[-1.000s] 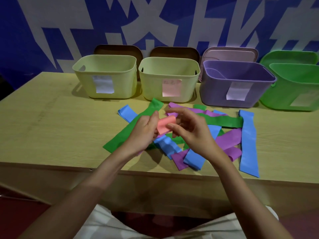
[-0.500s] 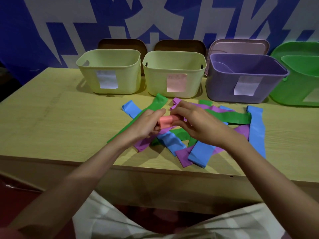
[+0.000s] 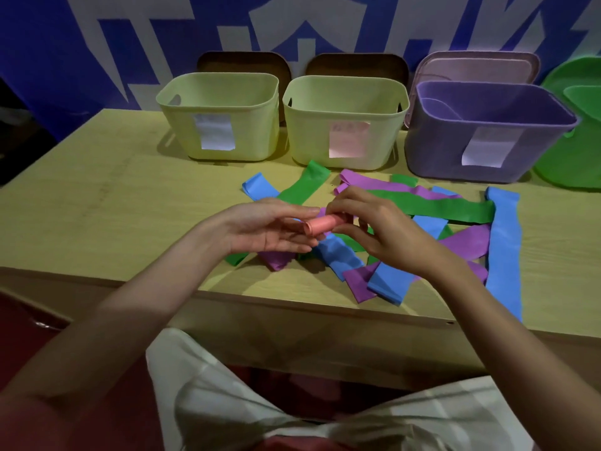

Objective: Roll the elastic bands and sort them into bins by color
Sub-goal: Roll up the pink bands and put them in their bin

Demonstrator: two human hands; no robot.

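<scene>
I see my right hand (image 3: 383, 236) pinching a rolled pink band (image 3: 322, 224) above the worktop (image 3: 107, 203), my left hand (image 3: 270, 232) palm-up beside it, fingers straight and touching the roll's end. Beneath lie loose green, purple and blue bands (image 3: 502, 252); four bins stand behind, the pink-labelled bin (image 3: 344, 122) nearest.
</scene>
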